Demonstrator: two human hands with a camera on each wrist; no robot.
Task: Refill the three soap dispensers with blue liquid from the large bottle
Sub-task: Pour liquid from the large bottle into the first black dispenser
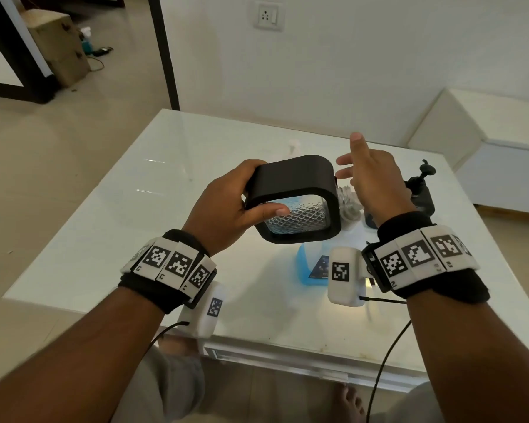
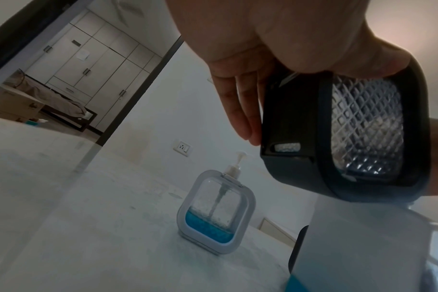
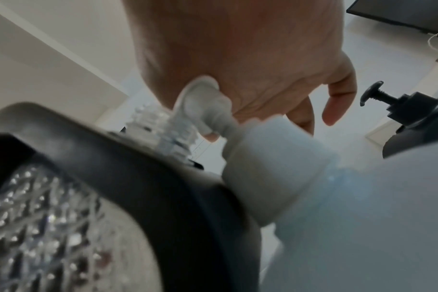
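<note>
- Left hand [image 1: 226, 209]: holds black-framed dispenser [image 1: 297, 199] in the air above the counter [image 1: 104, 209]. Fingers wrapped round its left side, thumb across the front edge.
- Black-framed dispenser: tilted, clear diamond-pattern panel toward the head cam. Pump not visible on it. Fill level can't be judged.
- Right hand [image 1: 373, 178]: just beside the dispenser's right side, fingers spread and loose, holding nothing. Contact w/ dispenser can't be confirmed.
- Large bottle [image 1: 315, 264]: stands on the counter directly below the held dispenser, near front edge. Blue liquid shows in lower part; white cap [image 3: 260, 158] on, per right wrist view.
- White-framed dispenser [image 2: 216, 213]: upright on the counter, well apart from the hands, pump fitted, thin blue layer at the bottom.
- Black pump [image 1: 422, 178]: sits atop a dark item at the counter's right, behind the right wrist. Item ID unclear.
- Clear item [image 1: 348, 199]: between held dispenser and right hand; mostly hidden.
</note>
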